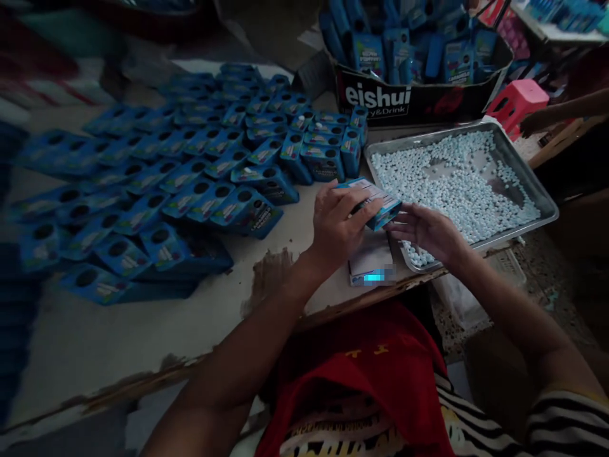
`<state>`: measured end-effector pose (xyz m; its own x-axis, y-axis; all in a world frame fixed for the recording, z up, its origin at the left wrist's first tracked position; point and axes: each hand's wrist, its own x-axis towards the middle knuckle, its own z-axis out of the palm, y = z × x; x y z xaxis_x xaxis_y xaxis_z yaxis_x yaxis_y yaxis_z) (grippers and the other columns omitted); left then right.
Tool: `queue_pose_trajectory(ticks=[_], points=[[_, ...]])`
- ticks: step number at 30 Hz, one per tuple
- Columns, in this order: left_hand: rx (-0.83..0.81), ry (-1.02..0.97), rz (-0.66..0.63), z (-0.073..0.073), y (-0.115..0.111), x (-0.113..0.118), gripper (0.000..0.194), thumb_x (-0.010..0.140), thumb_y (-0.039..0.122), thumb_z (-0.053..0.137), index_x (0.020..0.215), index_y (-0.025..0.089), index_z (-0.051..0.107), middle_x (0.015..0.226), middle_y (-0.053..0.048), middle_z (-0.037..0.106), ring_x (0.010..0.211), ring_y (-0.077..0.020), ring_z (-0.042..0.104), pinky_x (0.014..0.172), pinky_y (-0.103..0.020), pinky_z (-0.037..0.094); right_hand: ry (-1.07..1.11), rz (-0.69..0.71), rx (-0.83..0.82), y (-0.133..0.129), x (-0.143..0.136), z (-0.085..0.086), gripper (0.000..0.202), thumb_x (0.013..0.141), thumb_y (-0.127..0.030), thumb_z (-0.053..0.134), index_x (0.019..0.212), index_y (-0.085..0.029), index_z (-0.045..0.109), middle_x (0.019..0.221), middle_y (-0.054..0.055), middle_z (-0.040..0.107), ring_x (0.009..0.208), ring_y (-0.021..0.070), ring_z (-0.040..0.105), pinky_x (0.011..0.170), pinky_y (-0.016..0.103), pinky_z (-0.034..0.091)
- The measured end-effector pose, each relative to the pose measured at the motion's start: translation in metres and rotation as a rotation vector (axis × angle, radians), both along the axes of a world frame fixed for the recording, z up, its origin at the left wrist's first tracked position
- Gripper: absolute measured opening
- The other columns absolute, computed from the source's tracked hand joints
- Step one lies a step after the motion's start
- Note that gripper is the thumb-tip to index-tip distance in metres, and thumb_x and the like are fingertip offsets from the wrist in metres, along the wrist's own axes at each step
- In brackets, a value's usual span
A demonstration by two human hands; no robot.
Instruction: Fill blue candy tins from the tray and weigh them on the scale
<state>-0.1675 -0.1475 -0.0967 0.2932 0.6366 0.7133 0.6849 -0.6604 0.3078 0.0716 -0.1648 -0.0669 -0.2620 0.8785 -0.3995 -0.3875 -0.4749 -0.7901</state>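
A small blue candy box [373, 197], tilted toward the right, is wrapped in the fingers of my left hand [337, 219]. My right hand [425, 230] has its fingers stretched out, palm partly up, close to the box's right end; whether the fingertips touch it I cannot tell. That hand is over the near left edge of a metal tray [518, 233]. Small pale-blue and white candies [461, 184] are spread over the tray. Below the held box, a flat pale box or pad [371, 257] lies at the table edge.
Many blue boxes [252, 212] with round dark openings stand in rows at the left. A black carton [419, 105] at the back holds more blue boxes. Behind the tray is a pink stool [523, 98]. Another person's arm [566, 114] reaches in at right. The table [114, 343] has a worn edge.
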Motion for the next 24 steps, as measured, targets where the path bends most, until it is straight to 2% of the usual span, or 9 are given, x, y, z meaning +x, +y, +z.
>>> queue_pose_trajectory(ticks=[2,5,9,13,16,20,22,24], points=[[0.034,0.032,0.034,-0.011,0.007,0.001,0.037,0.107,0.021,0.054,0.124,0.034,0.084,0.126,-0.007,0.082,0.121,-0.0281,0.073,0.123,-0.054,0.051,0.085,-0.018,-0.05,0.001,-0.01,0.003,0.013,0.109,-0.018,0.063,0.104,-0.019,0.075,0.103,0.011,0.087,0.095,0.0234,0.087,0.093,0.035,0.073],[0.096,0.048,0.053,-0.02,0.005,0.0,0.038,0.108,0.02,0.052,0.126,0.033,0.084,0.124,-0.008,0.082,0.12,-0.0272,0.072,0.122,-0.052,0.05,0.102,-0.037,-0.116,0.003,-0.013,0.01,0.021,0.102,0.0,0.058,0.103,-0.015,0.073,0.095,0.012,0.086,0.087,0.0226,0.087,0.091,0.034,0.073],[0.217,0.006,0.024,-0.015,-0.006,-0.001,0.037,0.109,0.022,0.059,0.133,0.038,0.081,0.124,-0.007,0.08,0.121,-0.0276,0.07,0.125,-0.053,0.044,0.101,-0.009,-0.132,0.005,-0.012,0.02,0.023,0.103,0.004,0.057,0.104,-0.01,0.074,0.095,0.014,0.086,0.083,0.0223,0.087,0.089,0.033,0.074],[0.223,-0.022,0.036,-0.017,-0.007,0.0,0.042,0.105,0.015,0.059,0.134,0.036,0.081,0.119,-0.007,0.08,0.111,-0.0286,0.069,0.11,-0.05,0.048,0.019,-0.066,-0.156,0.01,-0.018,0.022,0.031,0.105,0.007,0.053,0.092,-0.01,0.075,0.08,0.008,0.082,0.071,0.018,0.083,0.076,0.027,0.073],[0.104,-0.026,0.061,-0.026,-0.006,-0.002,0.045,0.101,0.014,0.061,0.136,0.037,0.08,0.122,-0.008,0.079,0.109,-0.0303,0.067,0.104,-0.05,0.048,-0.042,-0.031,-0.145,0.014,-0.023,0.016,0.028,0.106,0.003,0.059,0.092,-0.01,0.078,0.083,0.008,0.084,0.072,0.016,0.082,0.074,0.023,0.072],[-0.087,-0.163,0.059,-0.035,-0.002,0.004,0.038,0.098,0.02,0.069,0.133,0.03,0.079,0.118,-0.008,0.079,0.106,-0.0302,0.069,0.1,-0.046,0.052,-0.135,0.052,-0.028,0.023,-0.021,0.015,0.007,0.097,-0.007,0.08,0.102,-0.011,0.084,0.094,0.011,0.087,0.081,0.017,0.085,0.078,0.021,0.071],[-0.246,-0.327,0.068,-0.034,-0.003,0.011,0.031,0.093,0.025,0.077,0.124,0.025,0.077,0.113,-0.008,0.077,0.105,-0.0287,0.07,0.098,-0.042,0.056,-0.242,0.101,0.06,0.025,-0.014,0.022,0.018,0.092,-0.021,0.089,0.107,-0.013,0.085,0.094,0.011,0.086,0.081,0.0195,0.084,0.077,0.025,0.071],[-0.429,-0.547,0.054,-0.027,-0.009,0.012,0.037,0.085,0.028,0.087,0.119,0.023,0.072,0.11,-0.006,0.075,0.1,-0.0257,0.072,0.091,-0.037,0.059,-0.448,0.131,0.217,0.022,0.0,0.032,0.035,0.088,-0.039,0.093,0.114,-0.017,0.086,0.094,0.011,0.086,0.08,0.0239,0.084,0.079,0.035,0.072]])
